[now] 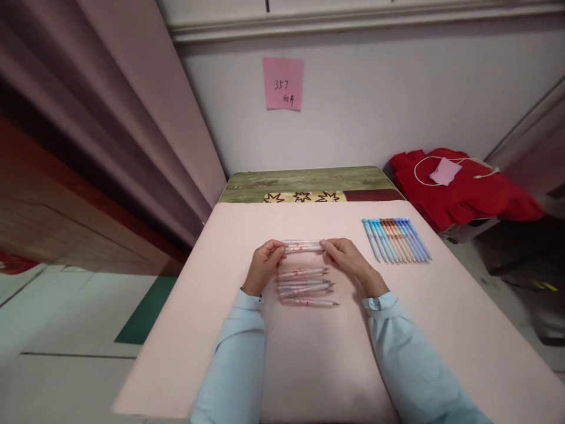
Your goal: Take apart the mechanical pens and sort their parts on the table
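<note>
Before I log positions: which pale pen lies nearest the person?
The lowest pale pen, its tip farther right than the other pale pens, all beyond it.

The single head-mounted camera looks forward and down from above the near side of the tabletop (309, 359). It faces the white wall (353, 112) beyond the far edge. The wide field places the left hand (263, 265) and right hand (349, 260) just below mid-frame, at close range.

Pale pens (303, 246), red-patterned, at the right hand (348, 255); over to its right, turquoise, brown and blue pens (395, 239).
</note>
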`<act>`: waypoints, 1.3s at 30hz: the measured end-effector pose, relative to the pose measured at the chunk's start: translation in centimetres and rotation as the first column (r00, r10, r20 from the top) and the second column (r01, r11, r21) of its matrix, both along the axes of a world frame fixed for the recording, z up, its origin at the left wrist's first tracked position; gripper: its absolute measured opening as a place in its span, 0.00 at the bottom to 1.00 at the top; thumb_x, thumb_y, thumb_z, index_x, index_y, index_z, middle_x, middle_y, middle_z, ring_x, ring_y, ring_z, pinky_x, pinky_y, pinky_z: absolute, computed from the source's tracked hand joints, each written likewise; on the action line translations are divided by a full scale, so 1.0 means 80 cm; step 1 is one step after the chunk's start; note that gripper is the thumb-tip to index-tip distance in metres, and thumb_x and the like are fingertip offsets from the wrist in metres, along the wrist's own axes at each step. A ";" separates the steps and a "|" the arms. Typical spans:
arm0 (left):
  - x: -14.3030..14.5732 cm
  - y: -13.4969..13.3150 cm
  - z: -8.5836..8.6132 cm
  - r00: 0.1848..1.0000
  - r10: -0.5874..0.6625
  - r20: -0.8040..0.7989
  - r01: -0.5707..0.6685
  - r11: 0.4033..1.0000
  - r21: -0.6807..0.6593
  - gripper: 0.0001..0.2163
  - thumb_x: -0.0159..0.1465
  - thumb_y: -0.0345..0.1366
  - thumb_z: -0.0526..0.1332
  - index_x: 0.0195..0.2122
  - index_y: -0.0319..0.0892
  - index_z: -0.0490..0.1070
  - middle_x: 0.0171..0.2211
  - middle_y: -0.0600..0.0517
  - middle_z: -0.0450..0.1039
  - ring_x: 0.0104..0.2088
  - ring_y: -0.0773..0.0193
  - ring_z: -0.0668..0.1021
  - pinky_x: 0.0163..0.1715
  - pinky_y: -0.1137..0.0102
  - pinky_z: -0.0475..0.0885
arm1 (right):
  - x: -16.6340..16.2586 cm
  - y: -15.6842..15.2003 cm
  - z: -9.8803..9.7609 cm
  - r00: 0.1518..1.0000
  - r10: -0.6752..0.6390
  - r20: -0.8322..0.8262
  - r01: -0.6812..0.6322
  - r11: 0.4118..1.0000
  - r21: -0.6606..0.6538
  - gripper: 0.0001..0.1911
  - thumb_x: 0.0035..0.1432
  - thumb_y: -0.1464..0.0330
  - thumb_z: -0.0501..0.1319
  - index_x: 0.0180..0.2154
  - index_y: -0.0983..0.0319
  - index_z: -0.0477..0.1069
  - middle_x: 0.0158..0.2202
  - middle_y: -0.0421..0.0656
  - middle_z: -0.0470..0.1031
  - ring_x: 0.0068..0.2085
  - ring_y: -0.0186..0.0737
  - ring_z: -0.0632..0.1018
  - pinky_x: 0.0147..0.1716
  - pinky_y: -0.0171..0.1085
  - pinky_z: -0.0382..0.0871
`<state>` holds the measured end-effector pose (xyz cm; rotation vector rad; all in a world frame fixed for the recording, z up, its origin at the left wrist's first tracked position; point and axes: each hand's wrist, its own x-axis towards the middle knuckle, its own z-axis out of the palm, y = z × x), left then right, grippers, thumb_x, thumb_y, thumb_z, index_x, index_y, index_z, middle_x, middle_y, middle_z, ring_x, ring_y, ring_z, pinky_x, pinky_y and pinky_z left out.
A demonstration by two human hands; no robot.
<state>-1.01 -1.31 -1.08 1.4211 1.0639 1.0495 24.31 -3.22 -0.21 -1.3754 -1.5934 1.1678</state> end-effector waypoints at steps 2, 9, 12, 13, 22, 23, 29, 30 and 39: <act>0.001 0.000 0.000 1.000 -0.005 -0.005 0.005 1.000 -0.011 0.11 0.63 0.43 0.62 0.39 0.40 0.73 0.27 0.54 0.71 0.25 0.70 0.69 0.25 0.74 0.63 | 0.001 0.000 -0.003 1.000 0.020 -0.009 -0.021 0.999 -0.047 0.26 0.63 0.49 0.54 0.28 0.63 0.73 0.18 0.37 0.65 0.20 0.31 0.61 0.22 0.34 0.53; 0.000 0.000 -0.003 1.000 -0.011 -0.008 0.011 1.000 -0.029 0.11 0.63 0.43 0.63 0.38 0.40 0.73 0.27 0.54 0.71 0.25 0.70 0.69 0.25 0.75 0.63 | 0.003 -0.003 0.001 0.996 0.030 -0.086 -0.026 0.999 0.046 0.18 0.55 0.52 0.65 0.36 0.61 0.70 0.24 0.36 0.66 0.25 0.32 0.63 0.24 0.32 0.55; 0.000 0.000 -0.003 1.000 -0.019 -0.015 0.019 0.999 -0.042 0.11 0.63 0.43 0.63 0.39 0.40 0.73 0.28 0.54 0.71 0.25 0.70 0.69 0.24 0.75 0.63 | 0.003 -0.003 0.002 0.999 0.031 0.008 -0.031 1.000 -0.002 0.24 0.62 0.50 0.56 0.25 0.61 0.68 0.19 0.36 0.61 0.22 0.31 0.60 0.22 0.33 0.52; 0.000 0.000 -0.003 1.000 -0.023 -0.017 0.022 0.999 -0.042 0.11 0.63 0.43 0.63 0.39 0.40 0.73 0.27 0.54 0.71 0.25 0.70 0.69 0.24 0.75 0.63 | 0.004 -0.002 0.001 1.000 0.029 0.002 -0.029 1.000 -0.005 0.23 0.61 0.50 0.57 0.24 0.61 0.67 0.19 0.36 0.61 0.22 0.31 0.60 0.22 0.33 0.52; 0.000 0.000 -0.004 0.999 -0.038 -0.037 0.036 0.999 -0.032 0.10 0.63 0.42 0.62 0.39 0.41 0.73 0.28 0.54 0.71 0.26 0.69 0.70 0.26 0.74 0.64 | 0.009 0.002 -0.011 0.998 0.062 -0.009 -0.062 0.998 0.018 0.19 0.58 0.51 0.61 0.29 0.62 0.70 0.22 0.36 0.63 0.24 0.31 0.61 0.23 0.33 0.53; -0.001 0.001 -0.004 0.998 -0.037 -0.042 0.036 0.999 -0.029 0.10 0.63 0.42 0.62 0.39 0.41 0.74 0.28 0.54 0.71 0.26 0.69 0.70 0.26 0.74 0.64 | 0.011 0.002 -0.012 0.997 0.064 0.040 -0.064 0.998 0.005 0.22 0.60 0.51 0.58 0.26 0.62 0.69 0.20 0.36 0.61 0.23 0.31 0.60 0.22 0.33 0.52; -0.010 0.003 -0.006 0.994 0.005 -0.112 -0.001 0.999 0.041 0.10 0.63 0.42 0.61 0.39 0.41 0.74 0.29 0.53 0.73 0.30 0.66 0.73 0.30 0.72 0.66 | 0.013 0.002 -0.013 0.998 0.017 0.057 -0.020 0.998 0.057 0.17 0.55 0.54 0.64 0.29 0.62 0.73 0.23 0.37 0.67 0.25 0.32 0.64 0.24 0.33 0.55; -0.011 0.003 -0.007 0.989 0.017 -0.148 -0.007 0.997 0.071 0.09 0.63 0.41 0.62 0.39 0.41 0.75 0.30 0.53 0.73 0.31 0.65 0.73 0.31 0.72 0.67 | 0.013 0.002 -0.014 0.998 -0.009 0.061 0.005 0.998 0.069 0.16 0.54 0.55 0.65 0.31 0.62 0.74 0.24 0.38 0.70 0.26 0.33 0.66 0.25 0.33 0.57; -0.009 0.003 -0.011 0.890 0.220 -0.400 -0.042 0.911 0.410 0.04 0.61 0.36 0.63 0.33 0.43 0.77 0.32 0.51 0.73 0.28 0.66 0.69 0.31 0.70 0.65 | 0.005 -0.002 -0.004 0.945 -0.208 0.250 0.136 0.951 0.277 0.08 0.54 0.61 0.66 0.30 0.58 0.79 0.30 0.42 0.78 0.32 0.39 0.74 0.33 0.36 0.64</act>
